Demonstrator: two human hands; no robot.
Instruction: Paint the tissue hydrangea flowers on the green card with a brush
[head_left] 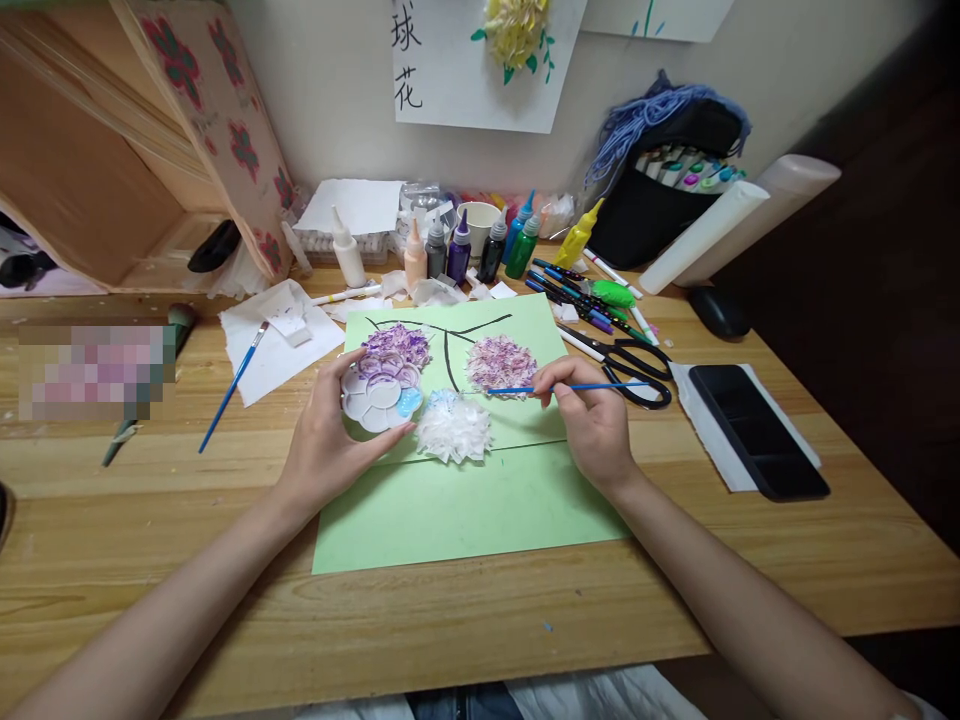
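My left hand [330, 430] grips a white flower-shaped palette [375, 397] with purple and light blue paint, held over the left of the green paper [465, 500]. In my right hand [592, 415] is a thin blue paintbrush [517, 389], its tip pointing left near the pink-purple paper flower [501, 364]. Below the drawn black stems sits a white paper flower [454, 428] with some light blue at its upper left. A purple flower [405, 343] lies partly behind the palette.
Paint bottles [459, 248] and a white cup [481, 232] stand at the back. Black-handled scissors [637, 368], markers [570, 290] and a black phone [757, 430] lie to the right. Another blue brush [234, 388] rests on white paper [281, 335] at the left.
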